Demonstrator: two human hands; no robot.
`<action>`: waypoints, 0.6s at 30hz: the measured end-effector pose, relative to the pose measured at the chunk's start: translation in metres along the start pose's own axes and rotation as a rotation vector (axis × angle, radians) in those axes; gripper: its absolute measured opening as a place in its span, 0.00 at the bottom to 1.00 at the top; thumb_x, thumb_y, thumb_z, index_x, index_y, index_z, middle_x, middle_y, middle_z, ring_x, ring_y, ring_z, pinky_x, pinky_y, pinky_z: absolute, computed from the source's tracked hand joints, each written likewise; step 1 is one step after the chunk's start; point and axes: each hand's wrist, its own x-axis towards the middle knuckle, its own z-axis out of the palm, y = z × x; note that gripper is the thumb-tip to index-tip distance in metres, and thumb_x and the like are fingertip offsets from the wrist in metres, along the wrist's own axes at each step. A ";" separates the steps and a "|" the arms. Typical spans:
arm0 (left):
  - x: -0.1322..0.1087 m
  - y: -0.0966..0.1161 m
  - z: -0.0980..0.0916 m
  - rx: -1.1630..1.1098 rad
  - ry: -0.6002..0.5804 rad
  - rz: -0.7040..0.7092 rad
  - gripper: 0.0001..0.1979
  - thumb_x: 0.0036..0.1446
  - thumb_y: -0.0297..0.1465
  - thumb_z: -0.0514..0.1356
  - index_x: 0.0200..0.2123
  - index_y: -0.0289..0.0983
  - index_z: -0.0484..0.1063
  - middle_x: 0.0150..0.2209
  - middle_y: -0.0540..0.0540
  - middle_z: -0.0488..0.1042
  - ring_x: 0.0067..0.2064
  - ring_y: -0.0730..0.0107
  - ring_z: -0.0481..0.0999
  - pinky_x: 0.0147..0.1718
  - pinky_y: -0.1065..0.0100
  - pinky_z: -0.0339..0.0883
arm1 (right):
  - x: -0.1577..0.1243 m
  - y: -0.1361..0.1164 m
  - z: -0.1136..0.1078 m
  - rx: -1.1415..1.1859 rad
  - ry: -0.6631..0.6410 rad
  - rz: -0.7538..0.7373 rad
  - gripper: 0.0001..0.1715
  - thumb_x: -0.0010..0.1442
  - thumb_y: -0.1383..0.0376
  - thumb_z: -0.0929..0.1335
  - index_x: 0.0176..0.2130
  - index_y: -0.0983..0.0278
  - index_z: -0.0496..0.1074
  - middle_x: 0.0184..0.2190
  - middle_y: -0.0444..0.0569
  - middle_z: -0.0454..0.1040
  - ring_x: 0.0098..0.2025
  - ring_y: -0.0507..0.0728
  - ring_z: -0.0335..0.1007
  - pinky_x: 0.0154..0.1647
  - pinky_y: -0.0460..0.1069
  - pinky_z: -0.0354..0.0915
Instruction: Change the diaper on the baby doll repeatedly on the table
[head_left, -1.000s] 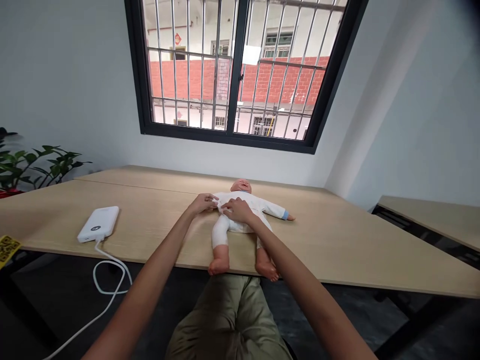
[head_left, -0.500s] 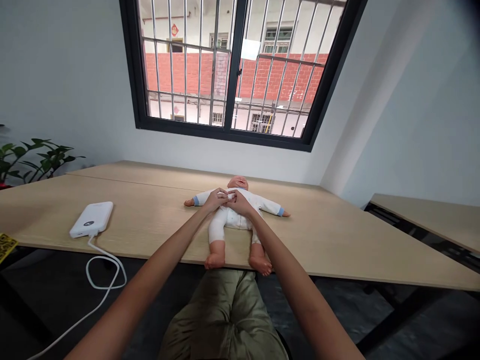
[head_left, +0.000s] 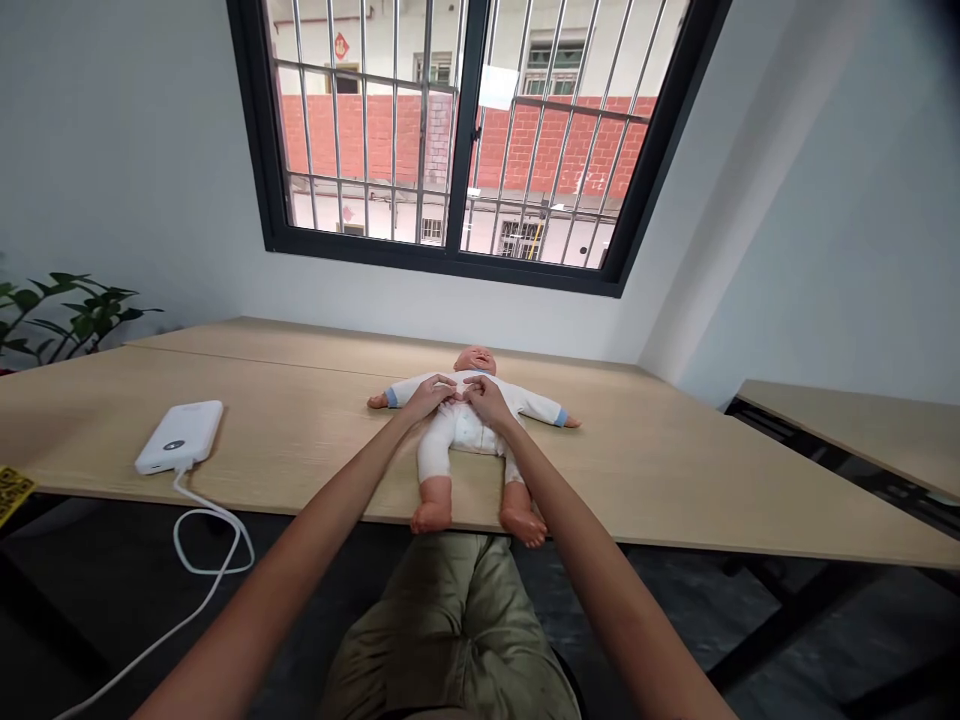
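Baby doll point(head_left: 466, 425) on its back at the near table point(head_left: 675, 470) edge, left hand point(head_left: 429, 394) and right hand point(head_left: 486, 398) pinching its white suit at the chest, power bank point(head_left: 180, 437) far left.

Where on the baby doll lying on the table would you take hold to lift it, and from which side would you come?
Grip the baby doll around its torso, coming from the near table edge. It lies face up with arms spread and feet toward that edge, so the trunk is probably the steadiest hold. The left hand and right hand rest there.

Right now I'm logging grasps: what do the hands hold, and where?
Both the left hand and right hand rest on the doll's chest; a pinch on its white suit cannot be told.
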 end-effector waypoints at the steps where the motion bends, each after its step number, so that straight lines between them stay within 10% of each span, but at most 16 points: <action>1: 0.000 -0.001 0.000 0.001 0.004 0.005 0.17 0.46 0.36 0.66 0.37 0.35 0.68 0.29 0.47 0.78 0.33 0.68 0.76 0.39 0.65 0.67 | 0.001 0.002 -0.001 0.008 0.005 -0.002 0.17 0.44 0.67 0.64 0.38 0.63 0.68 0.24 0.40 0.67 0.28 0.52 0.64 0.30 0.46 0.60; 12: 0.000 -0.011 -0.004 0.106 0.123 0.053 0.25 0.40 0.34 0.71 0.43 0.35 0.72 0.47 0.41 0.75 0.49 0.61 0.72 0.48 0.64 0.65 | 0.003 0.009 -0.002 0.069 0.120 -0.038 0.21 0.40 0.64 0.66 0.38 0.63 0.67 0.30 0.43 0.66 0.30 0.51 0.63 0.31 0.46 0.63; 18: -0.002 -0.014 -0.004 0.076 0.067 0.019 0.28 0.39 0.36 0.71 0.44 0.33 0.71 0.41 0.42 0.75 0.42 0.65 0.74 0.43 0.65 0.67 | -0.001 0.005 -0.002 0.030 0.125 -0.051 0.19 0.41 0.64 0.66 0.37 0.63 0.67 0.32 0.44 0.67 0.32 0.52 0.64 0.34 0.48 0.64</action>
